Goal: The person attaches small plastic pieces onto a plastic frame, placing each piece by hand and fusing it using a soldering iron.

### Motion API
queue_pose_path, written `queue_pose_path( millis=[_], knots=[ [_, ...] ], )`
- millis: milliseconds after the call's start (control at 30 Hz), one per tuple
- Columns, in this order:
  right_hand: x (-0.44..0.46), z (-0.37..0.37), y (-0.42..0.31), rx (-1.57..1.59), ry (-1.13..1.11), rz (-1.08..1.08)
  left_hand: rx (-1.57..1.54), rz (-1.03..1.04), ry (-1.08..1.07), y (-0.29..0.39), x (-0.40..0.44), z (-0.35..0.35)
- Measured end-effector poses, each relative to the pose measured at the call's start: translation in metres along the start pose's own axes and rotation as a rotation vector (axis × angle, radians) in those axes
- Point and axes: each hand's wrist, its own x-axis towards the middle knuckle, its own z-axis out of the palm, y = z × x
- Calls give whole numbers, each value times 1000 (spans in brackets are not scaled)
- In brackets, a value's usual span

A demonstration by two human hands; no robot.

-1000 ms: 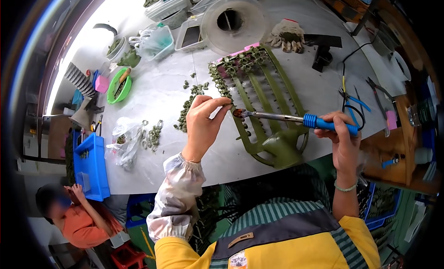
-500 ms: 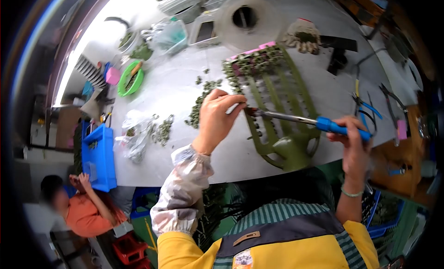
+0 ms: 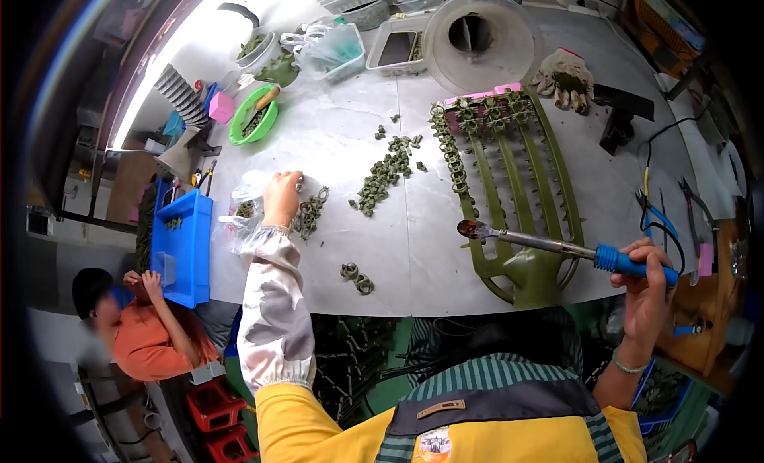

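Observation:
My right hand [image 3: 646, 284] is wrapped round the blue handle of a soldering iron [image 3: 549, 244]. Its brown, dirty tip hangs over the lower left part of a green plastic frame [image 3: 549, 200] with long parallel bars. Small green ring-like pieces [image 3: 450, 157] line the frame's left bar and top end. At the left, my left hand [image 3: 281, 199] has its fingers curled together, beside a clear plastic bag [image 3: 248, 194] and a small heap of green linked pieces [image 3: 310, 212]. Whatever lies between those fingers is hidden.
A pile of green pieces [image 3: 386, 177] lies mid-table, and a few linked pieces [image 3: 356, 278] near the front edge. Around stand a green bowl [image 3: 272, 117], a blue tray [image 3: 203, 248], a clear funnel-like cover [image 3: 446, 57], gloves [image 3: 563, 77] and pliers [image 3: 691, 216]. Another person [image 3: 151, 336] sits left.
My left hand has gone from beside the iron's tip at the frame to the heap by the plastic bag. My right hand still holds the iron. The camera view has shifted.

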Motion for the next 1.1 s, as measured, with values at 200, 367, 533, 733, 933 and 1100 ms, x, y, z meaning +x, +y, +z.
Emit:
queue_pose_path(
  millis=[200, 367, 533, 733, 933, 1100],
  knots=[
    [-1, -3, -8, -2, 28, -26, -161, -136, 45, -3, -1, 0],
    [2, -8, -12, -19, 81, -104, -938, -341, 292, 56, 7, -38],
    [15, -6, -2, -2, 101, -142, -1308, 131, 216, 182, 9, -104],
    [40, 12, 18, 4, 87, -154, -822, 428, 412, 263, 39, -114],
    [54, 19, 31, 44, 63, -102, -658, 452, 434, 281, 57, -100],
    [60, 25, 41, 79, 34, -84, -618, 482, 417, 284, 67, -91]
  ],
)
